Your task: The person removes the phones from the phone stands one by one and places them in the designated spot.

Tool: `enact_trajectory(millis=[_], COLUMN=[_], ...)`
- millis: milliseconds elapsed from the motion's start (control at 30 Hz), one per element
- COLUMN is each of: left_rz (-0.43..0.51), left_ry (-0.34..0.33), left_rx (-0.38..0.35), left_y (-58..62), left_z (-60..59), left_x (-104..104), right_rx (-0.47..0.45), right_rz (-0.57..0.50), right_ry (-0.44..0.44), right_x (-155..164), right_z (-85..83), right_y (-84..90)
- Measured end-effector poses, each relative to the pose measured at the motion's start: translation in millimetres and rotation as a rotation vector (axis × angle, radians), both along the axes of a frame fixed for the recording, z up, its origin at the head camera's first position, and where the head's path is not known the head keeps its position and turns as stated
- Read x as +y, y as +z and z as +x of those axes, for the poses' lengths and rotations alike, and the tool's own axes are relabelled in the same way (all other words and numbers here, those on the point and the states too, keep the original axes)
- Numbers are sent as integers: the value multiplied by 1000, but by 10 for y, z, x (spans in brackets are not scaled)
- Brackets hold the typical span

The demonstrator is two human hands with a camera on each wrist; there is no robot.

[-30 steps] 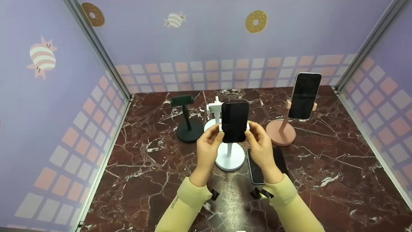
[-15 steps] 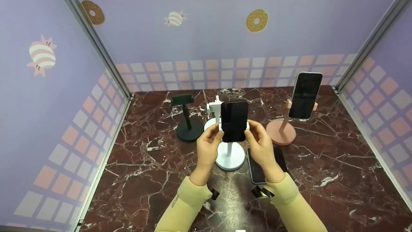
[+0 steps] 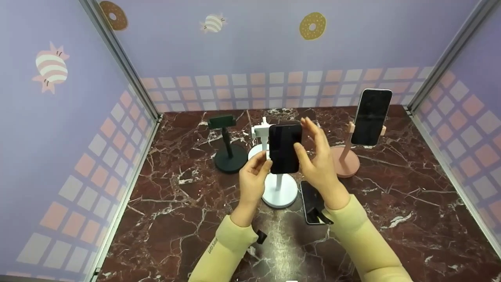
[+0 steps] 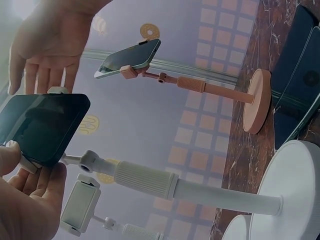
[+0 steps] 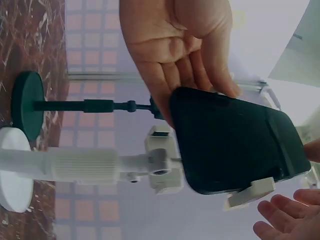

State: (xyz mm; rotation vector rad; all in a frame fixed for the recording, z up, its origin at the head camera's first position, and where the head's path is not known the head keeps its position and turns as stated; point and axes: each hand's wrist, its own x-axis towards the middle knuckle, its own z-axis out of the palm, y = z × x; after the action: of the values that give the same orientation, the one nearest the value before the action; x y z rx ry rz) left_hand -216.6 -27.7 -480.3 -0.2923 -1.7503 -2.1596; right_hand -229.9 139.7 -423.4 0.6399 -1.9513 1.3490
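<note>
A black phone (image 3: 283,162) sits upright in the clamp of a white phone stand (image 3: 279,192). My left hand (image 3: 252,178) pinches the clamp at the phone's left side, thumb in front and fingers curled behind. At the other side, my right hand (image 3: 321,166) has its fingers extended and apart, with the thumb overlapping the phone's right edge in the head view. The right wrist view shows the clamp's right arm (image 5: 255,192) against the phone's edge, free of the right fingers.
Behind stand a dark green phone stand (image 3: 231,156) and a second white stand (image 3: 261,131). On the right, a pink stand (image 3: 344,166) bears another phone (image 3: 372,117). A dark phone (image 3: 311,201) lies on the marble-patterned table (image 3: 168,223), partly under my right forearm. Patterned walls enclose the table.
My right hand has let go of the clamp's right arm and moved up along the phone's right edge, its fingers straightening. My left hand and the phone have stayed in place.
</note>
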Motion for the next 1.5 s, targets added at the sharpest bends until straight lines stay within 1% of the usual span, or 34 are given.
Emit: enact_trajectory(millis=[167, 267, 333, 400, 533, 633, 767, 900, 1067, 1267, 1400, 1500], left_rz=[-6, -11, -6, 0, 0, -11, -26, -50, -71, -74, -55, -36], left_ry=[2, 4, 4, 1, 12, 25, 29, 29, 31, 33, 28, 20], left_rx=[7, 10, 4, -5, -15, -17, -27, -35, -28, -19, -24, -19], left_y=[-4, -3, -2, -1, -12, -25, -27, -25, -21, -17, -5, -7], left_z=[1, 3, 3, 2, -6, -12, -3, 5, 5, 3, 0, -10], left_x=[-8, -17, -20, -22, -20, -19, -24, -32, -36, -32, -22, -17], right_rx=[115, 186, 216, 221, 204, 196, 178, 141, 115, 125, 155, 172], right_rz=[109, 191, 256, 317, 442, 507, 545, 569, 575, 564, 568, 555], right_ry=[-39, -54, -69, -78, -113, -145, -187, -243, -313, -419, -498, -535], right_x=[-65, -107, -134, -164, -223, -265, -321, -378, -444, -529, -577, -598], right_z=[-35, -50, -62, -66, -56, -52, -58, -55, -63, -96, -124, -140], right_y=[156, 226, 261, 294, 340, 357, 353, 346, 338, 293, 258, 239])
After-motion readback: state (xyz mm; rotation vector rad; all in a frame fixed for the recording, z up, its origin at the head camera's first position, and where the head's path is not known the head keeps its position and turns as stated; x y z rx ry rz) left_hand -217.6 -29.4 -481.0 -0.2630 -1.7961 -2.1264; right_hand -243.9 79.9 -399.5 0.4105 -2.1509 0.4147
